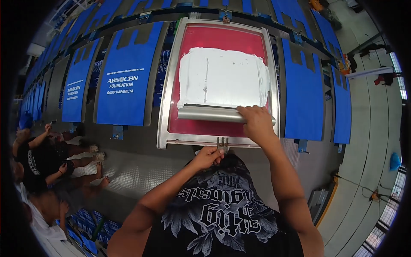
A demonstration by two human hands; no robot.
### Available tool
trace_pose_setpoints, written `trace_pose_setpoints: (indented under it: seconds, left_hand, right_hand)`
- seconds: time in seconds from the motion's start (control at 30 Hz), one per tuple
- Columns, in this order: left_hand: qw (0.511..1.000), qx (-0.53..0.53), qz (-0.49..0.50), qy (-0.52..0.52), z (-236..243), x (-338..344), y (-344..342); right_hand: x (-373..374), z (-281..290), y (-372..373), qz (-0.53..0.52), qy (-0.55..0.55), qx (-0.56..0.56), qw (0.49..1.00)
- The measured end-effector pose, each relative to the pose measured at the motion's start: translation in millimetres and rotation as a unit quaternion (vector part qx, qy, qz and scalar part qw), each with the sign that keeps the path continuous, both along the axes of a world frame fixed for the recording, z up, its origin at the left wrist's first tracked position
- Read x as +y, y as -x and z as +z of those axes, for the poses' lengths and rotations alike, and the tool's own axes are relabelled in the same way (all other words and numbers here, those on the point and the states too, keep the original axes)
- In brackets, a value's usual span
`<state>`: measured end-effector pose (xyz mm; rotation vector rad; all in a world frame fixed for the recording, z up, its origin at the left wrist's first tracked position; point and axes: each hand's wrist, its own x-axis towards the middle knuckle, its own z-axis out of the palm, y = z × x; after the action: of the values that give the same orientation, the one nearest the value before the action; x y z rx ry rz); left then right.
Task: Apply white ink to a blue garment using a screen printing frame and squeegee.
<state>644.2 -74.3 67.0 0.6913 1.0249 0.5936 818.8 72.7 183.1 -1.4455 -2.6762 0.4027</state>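
A screen-printing frame [270, 55] of silver metal lies in front of me, with red mesh [214, 36] stretched inside it. White ink [235, 77] covers much of the mesh in a thick, uneven patch. Across the near edge of the ink rests a long metal squeegee [205, 113]. My right hand [257, 124] grips it toward its right end, fingers over the top. At the middle of the frame's near edge, my left hand [208, 157] is closed on a small metal bracket [222, 144]; its fingertips are partly hidden.
Blue fabric panels [302, 85] lie on dark boards in rows either side, and a printed blue panel [124, 103] has white lettering. Metal clamps [117, 132] stick out at the boards' near ends. Other people [47, 158] sit at lower left. A pale floor [359, 128] runs along the right.
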Motion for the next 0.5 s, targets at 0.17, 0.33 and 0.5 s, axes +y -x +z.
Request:
trace_pose_setpoints:
  seconds: [0.17, 0.33, 0.5]
  left_hand:
    - [0.987, 0.154, 0.01, 0.046, -24.1, -2.2, -13.9]
    - [0.972, 0.223, 0.047, 0.05, -1.0, -1.7, -18.1]
    - [0.867, 0.477, 0.043, -0.137, 40.0, 25.4, 34.5]
  right_hand:
    - [31.8, -7.2, -58.1, 0.003, -0.04, 0.01, 0.999]
    - [50.0, -45.2, -109.7, -0.09, 0.143, 0.156, 0.973]
    - [70.6, -84.8, -119.7, -0.117, 0.161, 0.282, 0.939]
